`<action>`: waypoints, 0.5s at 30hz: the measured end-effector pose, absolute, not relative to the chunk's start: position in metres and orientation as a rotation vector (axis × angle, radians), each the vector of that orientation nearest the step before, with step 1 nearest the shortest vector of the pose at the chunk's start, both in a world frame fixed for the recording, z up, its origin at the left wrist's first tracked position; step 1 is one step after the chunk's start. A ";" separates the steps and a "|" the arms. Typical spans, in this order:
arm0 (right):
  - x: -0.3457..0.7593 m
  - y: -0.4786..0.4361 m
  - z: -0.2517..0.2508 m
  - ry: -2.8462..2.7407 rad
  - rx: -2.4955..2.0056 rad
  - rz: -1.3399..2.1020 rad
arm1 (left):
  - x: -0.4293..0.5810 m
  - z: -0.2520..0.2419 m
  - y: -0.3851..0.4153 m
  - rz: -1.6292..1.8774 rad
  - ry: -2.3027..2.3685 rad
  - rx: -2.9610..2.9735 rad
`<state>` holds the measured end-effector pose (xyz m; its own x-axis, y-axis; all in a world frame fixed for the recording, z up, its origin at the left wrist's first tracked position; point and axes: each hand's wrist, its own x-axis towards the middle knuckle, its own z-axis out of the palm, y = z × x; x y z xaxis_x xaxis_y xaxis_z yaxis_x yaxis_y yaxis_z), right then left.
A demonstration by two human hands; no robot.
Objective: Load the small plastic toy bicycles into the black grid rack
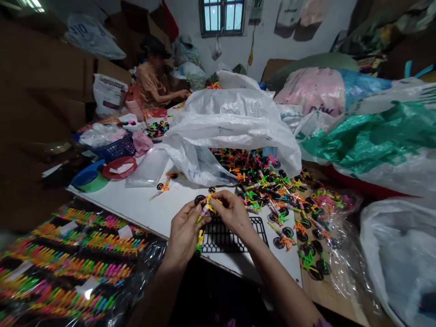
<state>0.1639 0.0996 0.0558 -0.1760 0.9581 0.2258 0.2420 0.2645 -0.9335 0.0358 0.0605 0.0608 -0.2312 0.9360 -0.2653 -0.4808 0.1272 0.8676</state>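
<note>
Both my hands meet above the white table (136,204), holding a small plastic toy bicycle (207,204) with black wheels and a yellow and orange frame. My left hand (185,231) grips its near side, and my right hand (231,211) pinches the far side. Fingers hide part of the frame. Under my hands lies a black plastic lattice (228,236). To the right spreads a heap of similar multicoloured toy bicycles (259,186), some on a clear plastic sheet (340,254).
A large white plastic bag (231,131) lies on the heap's far side. Bundled colourful toy parts in clear wrap (68,259) fill the near left. Farther along the table, a seated person (153,79) handles small pieces beside a blue basket (116,147) and red and green bowls.
</note>
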 end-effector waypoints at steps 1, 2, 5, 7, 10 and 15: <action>0.166 0.094 0.058 -1.612 -1.146 0.873 | 0.036 0.061 0.061 1.486 1.113 0.503; 0.168 0.087 0.059 -1.599 -1.164 0.766 | 0.036 0.060 0.062 1.526 1.095 0.461; 0.170 0.064 0.053 -1.599 -1.262 0.693 | 0.043 0.052 0.059 1.622 1.073 0.403; 0.166 0.054 0.042 -1.616 -1.330 0.852 | 0.054 0.044 0.053 1.623 1.097 0.476; 0.158 0.055 0.032 -1.474 -1.285 1.092 | 0.065 0.042 0.042 1.546 1.201 0.819; 0.167 0.074 0.031 -1.301 -1.162 1.117 | 0.026 0.063 0.038 1.495 1.464 1.264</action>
<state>0.1673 0.0744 0.0307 -0.0144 0.9945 0.1034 0.0479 0.1040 -0.9934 0.0256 0.0384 0.0628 -0.2946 0.9396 0.1742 0.1549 -0.1329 0.9790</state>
